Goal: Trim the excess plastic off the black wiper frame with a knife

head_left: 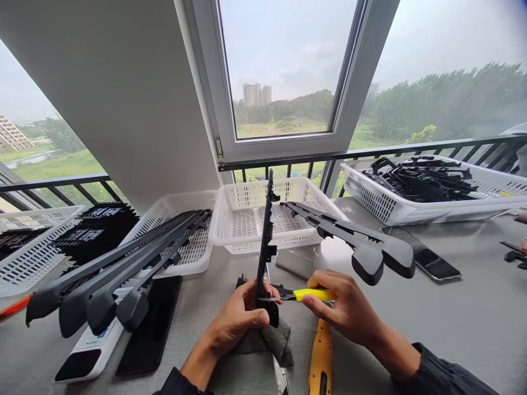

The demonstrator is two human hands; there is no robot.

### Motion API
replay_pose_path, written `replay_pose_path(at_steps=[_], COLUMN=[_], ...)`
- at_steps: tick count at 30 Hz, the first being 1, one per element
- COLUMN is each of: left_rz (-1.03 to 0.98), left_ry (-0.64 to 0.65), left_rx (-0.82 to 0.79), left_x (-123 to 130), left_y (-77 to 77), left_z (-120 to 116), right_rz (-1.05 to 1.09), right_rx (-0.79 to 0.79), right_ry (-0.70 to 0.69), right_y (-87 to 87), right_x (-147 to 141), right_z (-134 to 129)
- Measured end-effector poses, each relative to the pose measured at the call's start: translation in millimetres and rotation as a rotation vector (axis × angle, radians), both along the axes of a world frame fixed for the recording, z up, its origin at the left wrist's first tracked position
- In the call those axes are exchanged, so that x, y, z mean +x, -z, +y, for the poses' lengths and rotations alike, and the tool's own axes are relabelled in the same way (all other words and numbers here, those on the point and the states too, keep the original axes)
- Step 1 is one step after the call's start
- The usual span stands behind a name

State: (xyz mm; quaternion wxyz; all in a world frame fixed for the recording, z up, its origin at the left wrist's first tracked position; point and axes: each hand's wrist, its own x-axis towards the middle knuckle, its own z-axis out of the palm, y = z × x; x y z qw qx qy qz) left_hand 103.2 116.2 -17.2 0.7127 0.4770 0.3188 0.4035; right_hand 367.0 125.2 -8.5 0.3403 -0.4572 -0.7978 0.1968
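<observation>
My left hand point(239, 312) is closed around the lower end of a long black plastic part point(265, 247), which stands nearly upright. My right hand point(346, 304) grips a yellow utility knife point(315, 294). Its blade points left and meets or overlaps the lower part of the black piece; exact contact is hard to tell. Beneath my left hand is a dark grey cloth point(280, 343). A yellow-orange tool point(321, 356) lies below my right hand. Behind the hands is a small flat grey object point(295, 263).
Several long dark parts point(123, 263) lean on a white basket point(191, 266) at left; others point(362, 241) rest against the middle basket point(263, 241). Phones point(150, 329) lie on the grey table. A full basket point(366, 203) stands at right, near another person's hand point(523, 246).
</observation>
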Motion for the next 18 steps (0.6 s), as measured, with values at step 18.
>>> replay_pose_path(at_steps=[18], left_rz=[0.007], left_ry=[0.007], left_rx=[0.026], left_x=[-1.7], left_y=[3.1], left_z=[0.2], right_rz=[0.043], right_rx=[-0.040], right_ry=[0.043], right_y=[0.1], right_x=[-4.7], right_z=[0.0])
